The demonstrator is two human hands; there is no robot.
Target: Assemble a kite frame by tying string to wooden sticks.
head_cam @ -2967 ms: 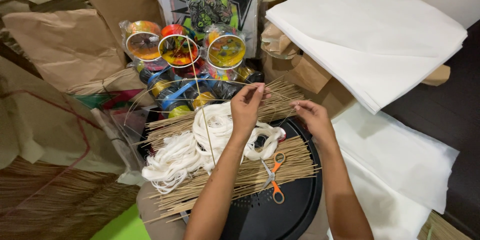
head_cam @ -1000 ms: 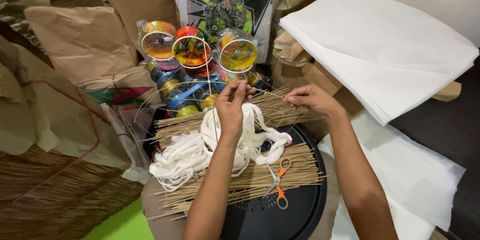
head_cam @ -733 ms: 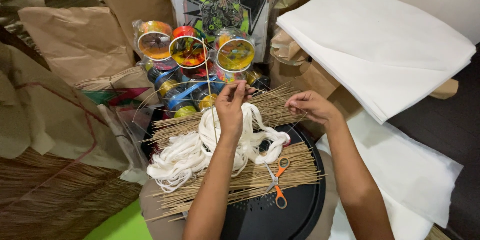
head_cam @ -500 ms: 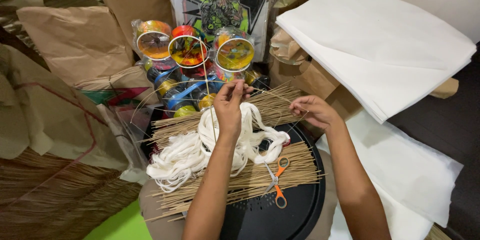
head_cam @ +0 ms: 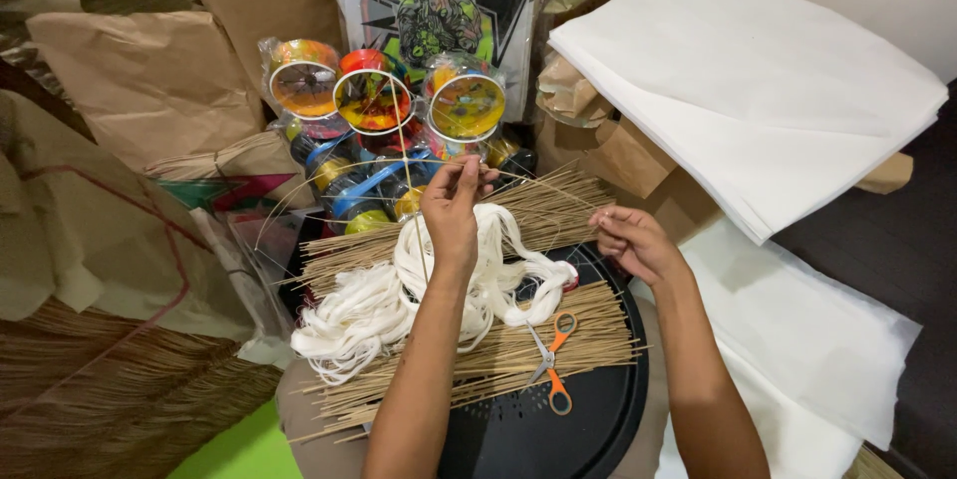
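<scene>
My left hand (head_cam: 452, 205) is raised over a heap of white string (head_cam: 399, 295), its fingertips pinched on a thin bamboo stick (head_cam: 543, 189) that runs across to my right hand (head_cam: 630, 240). My right hand pinches the stick's other end. Bent thin sticks arc out to the left of my left hand. Under both hands lie bundles of thin bamboo sticks (head_cam: 478, 359) on a round black tray (head_cam: 588, 419). Orange-handled scissors (head_cam: 551, 359) rest on the sticks near my left forearm.
Colourful spools wrapped in plastic (head_cam: 379, 110) stand just beyond the tray. A stack of white paper sheets (head_cam: 758, 80) lies at the right, more white sheets (head_cam: 817, 349) below it. Brown paper bags (head_cam: 150, 80) and dry straw (head_cam: 110, 399) fill the left side.
My left hand rose from the string to pinch the stick's end. My right hand drew away to the right and slightly down, holding the other end.
</scene>
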